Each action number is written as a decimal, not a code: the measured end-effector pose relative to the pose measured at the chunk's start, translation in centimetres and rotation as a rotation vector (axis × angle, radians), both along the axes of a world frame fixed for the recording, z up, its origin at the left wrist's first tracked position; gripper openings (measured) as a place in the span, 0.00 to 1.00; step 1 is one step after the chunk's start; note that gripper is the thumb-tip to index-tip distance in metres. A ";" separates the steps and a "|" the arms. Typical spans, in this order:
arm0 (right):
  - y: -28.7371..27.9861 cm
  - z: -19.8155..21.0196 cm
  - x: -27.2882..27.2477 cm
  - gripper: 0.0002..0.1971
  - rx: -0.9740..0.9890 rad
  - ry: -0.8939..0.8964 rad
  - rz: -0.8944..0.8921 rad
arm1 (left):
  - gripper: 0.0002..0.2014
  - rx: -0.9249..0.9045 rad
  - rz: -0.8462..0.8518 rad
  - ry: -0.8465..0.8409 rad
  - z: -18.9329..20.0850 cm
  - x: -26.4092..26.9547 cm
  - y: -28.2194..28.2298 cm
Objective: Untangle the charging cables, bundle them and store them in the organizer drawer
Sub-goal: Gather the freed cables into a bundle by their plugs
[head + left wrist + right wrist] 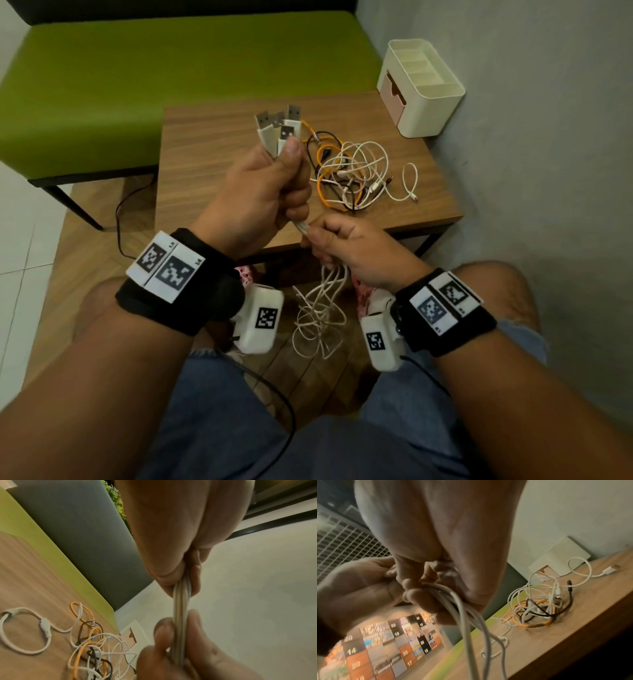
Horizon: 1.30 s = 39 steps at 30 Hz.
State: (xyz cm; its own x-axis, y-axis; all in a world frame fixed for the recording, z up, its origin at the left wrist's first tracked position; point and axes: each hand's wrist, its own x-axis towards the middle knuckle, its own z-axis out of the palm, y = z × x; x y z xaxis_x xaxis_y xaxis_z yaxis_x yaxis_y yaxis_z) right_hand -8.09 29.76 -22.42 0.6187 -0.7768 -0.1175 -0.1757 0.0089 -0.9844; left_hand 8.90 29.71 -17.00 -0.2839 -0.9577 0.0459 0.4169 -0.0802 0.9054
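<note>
- Above the curled fingers of the left hand (260, 185) stand four USB plugs (279, 128), thumb pressed against them; just below, the right hand (346, 246) is closed round the same white cables (320, 308), whose loose ends hang in a snarl beneath its fingers.
- Beyond both sets of fingertips, on the wooden table (212, 137), lies the remaining tangle (352, 171) of white, orange and dark leads; further off, the organizer (421, 89) with its pink drawer (394, 90) looks shut.
- Risk, as I judge it: pulling the right hand down could tighten the dangling snarl into a knot; a loose left grip could let a plug slip free.
- Hard to tell: how many cables pass through the fists; whether the hanging loops are truly knotted; the wrist views are blurred.
</note>
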 end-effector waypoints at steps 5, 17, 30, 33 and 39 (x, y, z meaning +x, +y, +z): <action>0.1 -0.9 -0.4 0.23 -0.200 0.310 -0.029 | 0.09 0.036 0.093 0.038 0.0 -0.3 -0.1; -1.2 -2.3 -1.9 0.17 -0.170 0.470 -0.095 | 0.16 0.120 0.343 0.003 -1.9 3.5 -0.2; -1.2 0.4 -2.6 0.12 -0.161 0.506 -0.165 | 0.15 -0.069 0.231 -0.835 -2.4 2.4 0.1; -1.5 0.6 -3.2 0.08 -0.105 0.555 -0.079 | 0.10 0.006 0.350 -0.625 -1.5 2.7 -0.4; -1.9 -0.6 -3.3 0.13 -0.018 0.729 0.026 | 0.14 -0.012 0.393 -0.493 0.3 4.3 -1.5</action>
State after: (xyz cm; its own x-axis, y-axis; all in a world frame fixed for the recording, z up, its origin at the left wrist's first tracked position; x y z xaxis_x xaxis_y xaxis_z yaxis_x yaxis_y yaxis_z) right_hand -11.42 27.86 -23.02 0.4069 -0.7684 -0.4940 -0.7865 -0.0196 -0.6173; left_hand 13.15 28.19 -16.71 0.0982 -0.9951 0.0104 -0.0532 0.0052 0.9986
